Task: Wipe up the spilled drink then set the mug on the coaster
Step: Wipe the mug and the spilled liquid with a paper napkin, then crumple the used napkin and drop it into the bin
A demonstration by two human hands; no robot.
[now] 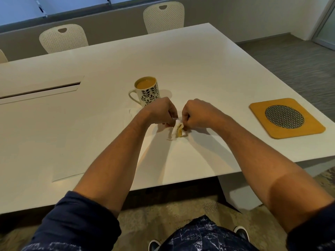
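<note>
Both hands pinch a stained tissue (177, 128) on the counter (208, 69): left hand (160, 110) and right hand (196, 113) fingers closed on it. Mug (147, 91) just behind the left hand, upright, full. Coaster (286, 117) well right, nearer the right hand.

A smooth, matt white tabletop (181, 66) is seen. A glossy ceramic cream mug with a dark leaf print (147, 92) is noted. A crumpled, soft white paper tissue stained brown (177, 129) is observed. A matt, cork-like orange square coaster (287, 118) is inlaid with a woven, metallic-looking round mesh.
</note>
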